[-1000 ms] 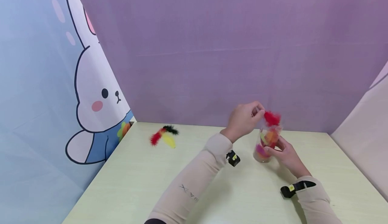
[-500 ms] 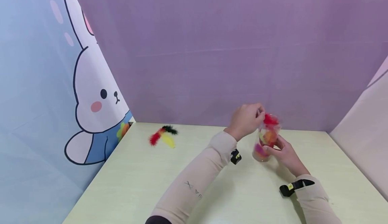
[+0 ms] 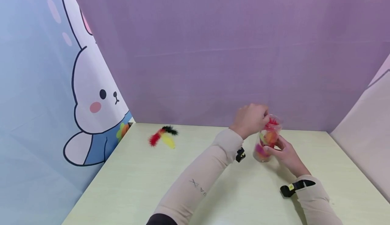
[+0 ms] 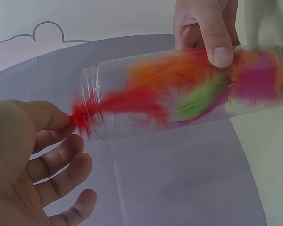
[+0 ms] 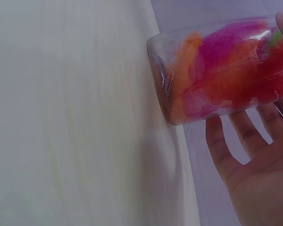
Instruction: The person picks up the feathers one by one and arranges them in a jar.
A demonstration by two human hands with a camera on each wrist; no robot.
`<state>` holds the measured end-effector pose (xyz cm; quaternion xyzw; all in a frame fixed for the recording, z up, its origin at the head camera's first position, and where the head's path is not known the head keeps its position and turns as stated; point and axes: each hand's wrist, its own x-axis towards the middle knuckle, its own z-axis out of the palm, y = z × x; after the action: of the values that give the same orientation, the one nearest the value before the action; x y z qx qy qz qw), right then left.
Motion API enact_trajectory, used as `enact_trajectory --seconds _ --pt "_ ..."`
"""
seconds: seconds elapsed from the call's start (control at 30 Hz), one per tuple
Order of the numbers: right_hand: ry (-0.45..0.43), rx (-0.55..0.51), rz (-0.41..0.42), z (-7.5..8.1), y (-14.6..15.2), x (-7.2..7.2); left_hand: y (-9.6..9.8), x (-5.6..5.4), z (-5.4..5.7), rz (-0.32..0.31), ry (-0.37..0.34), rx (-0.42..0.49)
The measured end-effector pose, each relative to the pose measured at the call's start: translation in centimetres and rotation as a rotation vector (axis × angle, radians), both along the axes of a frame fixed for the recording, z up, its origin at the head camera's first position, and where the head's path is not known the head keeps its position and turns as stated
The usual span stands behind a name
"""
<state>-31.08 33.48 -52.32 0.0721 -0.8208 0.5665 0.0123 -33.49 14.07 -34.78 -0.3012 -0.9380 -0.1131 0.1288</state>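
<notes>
A clear plastic jar (image 3: 262, 154) stands tilted at the right of the table, holding orange, purple, green and red feathers. My right hand (image 3: 287, 154) grips it round the middle, thumb on the near side; in the right wrist view its fingers curl under the jar wall. At the jar's mouth my left hand (image 3: 251, 118) pinches the end of a red feather (image 4: 127, 100) between thumb and forefinger. Most of that feather lies inside the jar, its tip poking out of the rim in the left wrist view. The other left fingers are loosely bent.
On the left of the pale table (image 3: 115, 184) lie a red feather (image 3: 155, 138), a black feather (image 3: 170, 130) and a yellow feather (image 3: 168, 140), touching at their ends. A purple cloth backdrop (image 3: 198, 66) rises behind the table; a rabbit-print curtain (image 3: 30, 99) hangs at the left.
The red feather in my left hand has gone down from above the rim into the jar. My left hand has shifted slightly right; the right hand keeps its grip.
</notes>
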Motion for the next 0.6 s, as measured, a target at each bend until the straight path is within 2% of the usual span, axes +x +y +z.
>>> enact_trajectory --seconds 0.2,0.47,0.6 --pt "0.011 -0.015 0.007 -0.3 0.1 -0.1 0.5 0.2 0.3 -0.005 0.008 -0.049" --pt "0.016 -0.009 0.006 -0.4 0.2 -0.2 1.1 0.7 0.8 0.055 0.118 -0.121" --pt "0.021 -0.012 0.01 -0.5 0.2 -0.3 1.5 0.7 0.7 0.073 0.101 -0.113"
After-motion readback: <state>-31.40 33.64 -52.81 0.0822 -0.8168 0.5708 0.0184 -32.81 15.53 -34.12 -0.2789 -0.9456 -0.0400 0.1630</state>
